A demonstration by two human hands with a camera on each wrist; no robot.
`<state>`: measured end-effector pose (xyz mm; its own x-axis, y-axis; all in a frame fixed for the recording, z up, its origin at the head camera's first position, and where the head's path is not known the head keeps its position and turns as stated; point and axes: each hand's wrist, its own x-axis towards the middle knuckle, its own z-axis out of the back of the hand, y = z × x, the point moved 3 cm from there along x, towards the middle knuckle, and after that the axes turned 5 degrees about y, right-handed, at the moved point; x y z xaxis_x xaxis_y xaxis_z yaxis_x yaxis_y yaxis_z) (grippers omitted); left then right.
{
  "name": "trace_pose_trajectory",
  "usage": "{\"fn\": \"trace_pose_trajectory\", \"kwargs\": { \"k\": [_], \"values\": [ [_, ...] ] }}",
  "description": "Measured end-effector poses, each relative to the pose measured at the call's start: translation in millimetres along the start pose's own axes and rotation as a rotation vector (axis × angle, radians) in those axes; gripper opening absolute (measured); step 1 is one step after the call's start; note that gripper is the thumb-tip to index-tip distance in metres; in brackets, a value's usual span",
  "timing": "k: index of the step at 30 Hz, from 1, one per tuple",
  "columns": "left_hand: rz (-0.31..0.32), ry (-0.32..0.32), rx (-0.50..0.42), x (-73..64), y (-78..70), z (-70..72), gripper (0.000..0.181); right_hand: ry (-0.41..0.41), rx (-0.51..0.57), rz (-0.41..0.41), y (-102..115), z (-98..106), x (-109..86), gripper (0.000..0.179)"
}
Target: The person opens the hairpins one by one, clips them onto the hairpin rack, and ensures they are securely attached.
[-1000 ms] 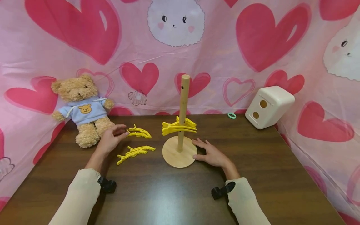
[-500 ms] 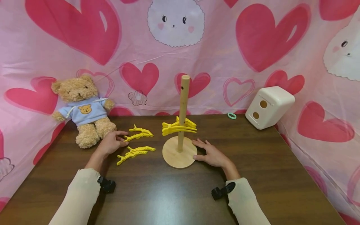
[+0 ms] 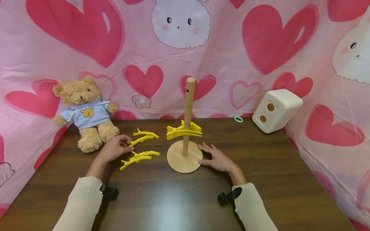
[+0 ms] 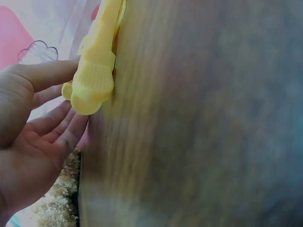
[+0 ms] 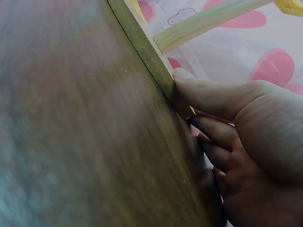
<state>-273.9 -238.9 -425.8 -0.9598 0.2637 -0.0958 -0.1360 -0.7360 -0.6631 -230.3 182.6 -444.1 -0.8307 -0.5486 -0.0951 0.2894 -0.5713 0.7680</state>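
My left hand (image 3: 115, 148) pinches the near end of a yellow clip (image 4: 94, 75), the thumb on one side and the fingertips on the other, the gap between them narrow. The clip's slim toothed end points away from me, toward the right. My right hand (image 3: 216, 158) is spread fairly wide, fingers nearly straight, against the right edge of a round wooden base (image 3: 176, 160); its thumb tip touches the top of the rim and a finger sits along the side.

Just below my left hand, on the counter (image 3: 170, 199), lie more yellow pieces (image 3: 136, 159) of the same kind, side by side and slightly fanned; I can't tell whether they make one clip or two. From the base a wooden post (image 3: 189, 102) stands upright, and partway up it other yellow clips (image 3: 179, 132) sit crosswise, overlapping too much to count.

My cream sleeves (image 3: 81, 199) end at the wrists, each with a small black device (image 3: 110, 192) strapped on. Beyond my left hand a teddy bear (image 3: 89, 118) in a pale blue top leans against the pink heart-patterned cloth (image 3: 170, 73). At the back, right of the post, lies a mint-green ring (image 3: 238, 122), and farther right a white box (image 3: 286, 109) with two round holes stands tilted.
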Motion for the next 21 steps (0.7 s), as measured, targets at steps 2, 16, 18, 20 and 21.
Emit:
{"fn": "trace_pose_trajectory", "kwargs": {
  "k": [2, 16, 18, 20, 21],
  "values": [
    [-0.006, -0.012, -0.001, -0.1, -1.2, 0.9, 0.041, -0.001, -0.001, -0.005, 0, 0, -0.4, 0.069],
    [-0.062, -0.307, -0.125, -10.5, -21.2, 13.6, 0.045, 0.005, 0.005, 0.01, 1, 0, -0.5, 0.068],
    [-0.082, -0.353, -0.146, -10.3, -23.8, 14.4, 0.044, 0.004, 0.004, 0.01, 1, 0, -0.2, 0.069],
    [-0.104, -0.393, -0.166, -9.8, -27.0, 15.1, 0.044, 0.002, 0.0, 0.011, 0, 0, 0.1, 0.069],
    [-0.11, -0.405, -0.168, -9.8, -29.2, 15.4, 0.044, 0.001, -0.001, 0.012, 1, 0, 0.0, 0.069]
  ]
}}
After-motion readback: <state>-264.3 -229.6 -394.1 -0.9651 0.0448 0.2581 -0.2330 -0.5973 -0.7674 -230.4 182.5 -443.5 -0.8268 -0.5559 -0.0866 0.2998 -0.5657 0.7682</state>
